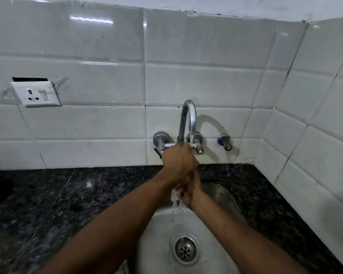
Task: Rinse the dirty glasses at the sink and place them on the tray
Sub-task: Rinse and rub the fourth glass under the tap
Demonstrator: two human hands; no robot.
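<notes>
My left hand [178, 161] is raised to the wall tap [188, 115], its fingers curled round the tap's handle below the spout. A thin stream of water falls from the spout. Just beneath it, my right hand [190, 191] grips a clear glass [175, 198] over the steel sink [222, 196]. The glass is mostly hidden by the fingers and blurred by water, which spills off its lower end into the basin. No tray is in view.
The sink drain [185, 250] lies near the bottom. Dark speckled granite counter [67, 194] surrounds the basin. White tiled walls meet in a corner at the right. A wall socket [36, 93] sits at the left, and a small valve [225, 142] right of the tap.
</notes>
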